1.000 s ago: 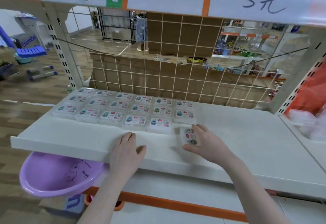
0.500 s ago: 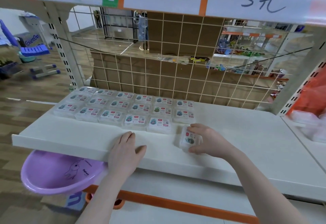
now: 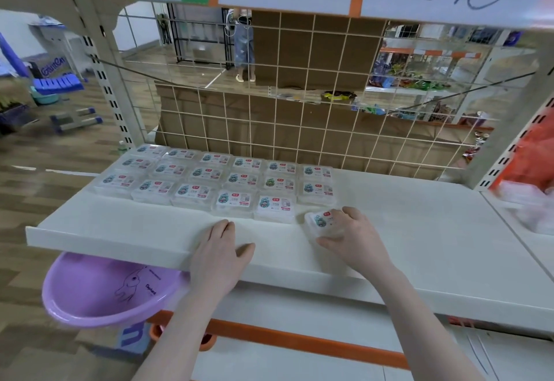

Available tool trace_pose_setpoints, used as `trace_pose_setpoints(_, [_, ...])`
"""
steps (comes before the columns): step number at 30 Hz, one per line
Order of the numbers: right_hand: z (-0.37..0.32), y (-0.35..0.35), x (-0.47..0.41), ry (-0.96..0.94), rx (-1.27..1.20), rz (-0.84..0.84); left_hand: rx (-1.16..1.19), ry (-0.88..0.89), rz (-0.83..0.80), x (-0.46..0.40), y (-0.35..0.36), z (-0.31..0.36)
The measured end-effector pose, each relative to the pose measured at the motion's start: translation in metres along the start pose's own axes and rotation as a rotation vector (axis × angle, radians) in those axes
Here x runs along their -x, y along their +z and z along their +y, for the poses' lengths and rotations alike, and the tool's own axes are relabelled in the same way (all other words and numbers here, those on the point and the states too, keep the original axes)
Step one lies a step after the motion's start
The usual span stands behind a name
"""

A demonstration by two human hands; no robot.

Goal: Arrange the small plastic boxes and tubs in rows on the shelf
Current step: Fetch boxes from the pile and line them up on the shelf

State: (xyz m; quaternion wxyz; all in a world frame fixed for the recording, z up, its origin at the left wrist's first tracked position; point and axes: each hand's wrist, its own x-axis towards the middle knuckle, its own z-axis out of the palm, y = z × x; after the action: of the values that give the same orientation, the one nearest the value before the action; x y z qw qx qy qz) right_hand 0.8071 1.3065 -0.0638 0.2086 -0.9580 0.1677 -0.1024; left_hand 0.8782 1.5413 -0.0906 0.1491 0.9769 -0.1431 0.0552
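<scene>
From the head view, my right hand [image 3: 352, 232] curls round a small plastic box [image 3: 322, 222], tilted just beside the front row of boxes [image 3: 239, 184] on the shelf [image 3: 419, 230]. My left hand [image 3: 218, 250] lies flat, fingers straight, on the shelf edge. The box looks light, stiff, probably slick; I'd pinch its short sides.

White shelf [image 3: 419, 230] carries clear labelled boxes [image 3: 221, 180] in three rows at back left. One box [image 3: 322, 221] lies tilted, just beside front row's right end.
</scene>
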Motion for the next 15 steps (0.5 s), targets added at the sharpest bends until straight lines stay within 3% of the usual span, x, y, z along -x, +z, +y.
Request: trace_pose_setpoints(15, [-0.035, 0.019, -0.013, 0.182, 0.08, 0.151, 0.006, 0.006, -0.012, 0.002, -0.004, 0.003])
